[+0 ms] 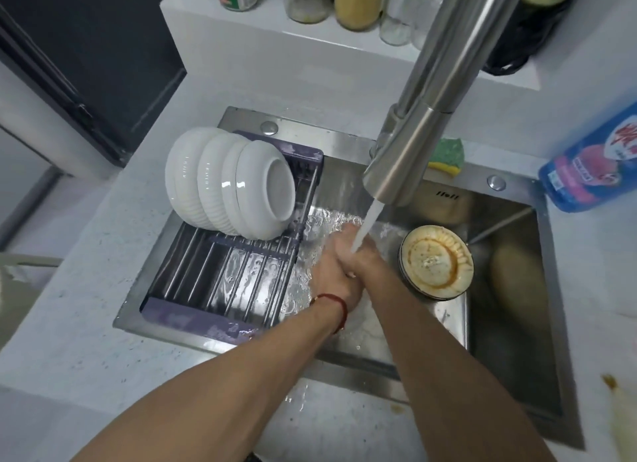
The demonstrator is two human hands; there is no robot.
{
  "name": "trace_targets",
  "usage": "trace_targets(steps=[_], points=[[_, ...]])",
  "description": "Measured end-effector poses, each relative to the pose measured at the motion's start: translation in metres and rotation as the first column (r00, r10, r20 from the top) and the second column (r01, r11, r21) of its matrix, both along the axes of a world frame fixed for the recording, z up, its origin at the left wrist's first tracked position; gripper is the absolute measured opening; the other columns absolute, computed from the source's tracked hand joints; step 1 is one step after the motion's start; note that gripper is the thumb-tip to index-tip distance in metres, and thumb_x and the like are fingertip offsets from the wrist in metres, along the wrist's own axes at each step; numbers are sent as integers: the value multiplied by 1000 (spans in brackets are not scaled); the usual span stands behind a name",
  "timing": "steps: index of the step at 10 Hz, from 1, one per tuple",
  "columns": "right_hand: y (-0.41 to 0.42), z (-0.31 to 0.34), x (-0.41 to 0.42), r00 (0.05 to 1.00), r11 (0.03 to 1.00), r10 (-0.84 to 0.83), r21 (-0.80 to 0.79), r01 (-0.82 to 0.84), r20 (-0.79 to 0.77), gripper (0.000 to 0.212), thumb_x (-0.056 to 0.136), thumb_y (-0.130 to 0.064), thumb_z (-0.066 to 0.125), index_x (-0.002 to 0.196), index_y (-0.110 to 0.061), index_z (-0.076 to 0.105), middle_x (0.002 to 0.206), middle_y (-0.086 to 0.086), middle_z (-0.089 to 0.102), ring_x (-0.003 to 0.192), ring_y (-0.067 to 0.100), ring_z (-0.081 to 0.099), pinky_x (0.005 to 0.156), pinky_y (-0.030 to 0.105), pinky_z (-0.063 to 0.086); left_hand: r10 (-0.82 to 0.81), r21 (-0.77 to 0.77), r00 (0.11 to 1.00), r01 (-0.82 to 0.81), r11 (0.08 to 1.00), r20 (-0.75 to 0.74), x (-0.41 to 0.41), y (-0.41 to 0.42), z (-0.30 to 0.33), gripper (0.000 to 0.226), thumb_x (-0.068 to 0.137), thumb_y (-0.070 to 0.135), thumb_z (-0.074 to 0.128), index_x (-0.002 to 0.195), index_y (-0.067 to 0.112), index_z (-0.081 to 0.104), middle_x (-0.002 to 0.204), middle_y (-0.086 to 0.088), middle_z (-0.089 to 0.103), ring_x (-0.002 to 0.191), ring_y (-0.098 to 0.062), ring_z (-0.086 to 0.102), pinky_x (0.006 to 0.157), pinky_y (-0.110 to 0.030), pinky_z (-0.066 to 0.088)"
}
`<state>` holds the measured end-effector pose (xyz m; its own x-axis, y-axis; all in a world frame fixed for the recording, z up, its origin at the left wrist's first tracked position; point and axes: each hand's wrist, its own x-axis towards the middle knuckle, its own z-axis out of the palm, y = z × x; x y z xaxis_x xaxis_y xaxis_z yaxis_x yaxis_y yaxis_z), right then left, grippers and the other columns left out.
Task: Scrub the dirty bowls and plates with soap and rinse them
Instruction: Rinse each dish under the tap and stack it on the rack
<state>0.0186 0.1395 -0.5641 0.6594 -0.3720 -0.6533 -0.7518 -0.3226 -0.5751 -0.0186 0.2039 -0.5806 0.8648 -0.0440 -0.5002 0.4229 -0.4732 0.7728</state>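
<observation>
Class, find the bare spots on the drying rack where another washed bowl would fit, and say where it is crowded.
The drying rack has bare rails along its near half, between the white bowls and its front edge. Its far end is crowded with those bowls on edge. To the right, the left hand and right hand meet under the water stream, beside a dirty bowl.

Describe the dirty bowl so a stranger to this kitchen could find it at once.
Start at the steel sink. The bowl sits in it, right of the running water and the hands. Unlike the clean white bowls on the rack, it faces up, smeared orange-brown inside.
</observation>
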Motion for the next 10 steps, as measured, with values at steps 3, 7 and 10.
trace_targets(steps=[3, 7, 10], points=[[-15, 7, -1, 966, 968, -219, 156, 198, 137, 31, 107, -30, 46, 91, -10, 64, 96, 11, 61, 93, 26, 59, 87, 35, 50, -102, -34, 988, 106, 994, 114, -7, 6, 30, 24, 92, 21, 72, 110, 28, 57, 90, 3, 69, 79, -18, 68, 62, -36, 60], [-25, 9, -61, 770, 587, -631, 594, 551, -91, 37, 99, -46, 59, 104, -13, 72, 96, 9, 77, 88, 27, 72, 74, 41, 57, 16, -257, 992, -49, 965, -129, 35, 37, 79, 69, 58, 22, 80, 121, 19, 52, 116, -8, 63, 107, -34, 63, 93, -53, 58], [24, 24, -52, 633, 288, -767, 825, 486, -105, 28, 104, -16, 50, 120, 4, 61, 102, 18, 75, 98, 30, 72, 84, 43, 58, 36, -154, 989, -14, 988, 144, 98, 85, 128, 52, 75, 13, 84, 118, 12, 54, 111, -8, 64, 104, -34, 62, 91, -51, 56]])
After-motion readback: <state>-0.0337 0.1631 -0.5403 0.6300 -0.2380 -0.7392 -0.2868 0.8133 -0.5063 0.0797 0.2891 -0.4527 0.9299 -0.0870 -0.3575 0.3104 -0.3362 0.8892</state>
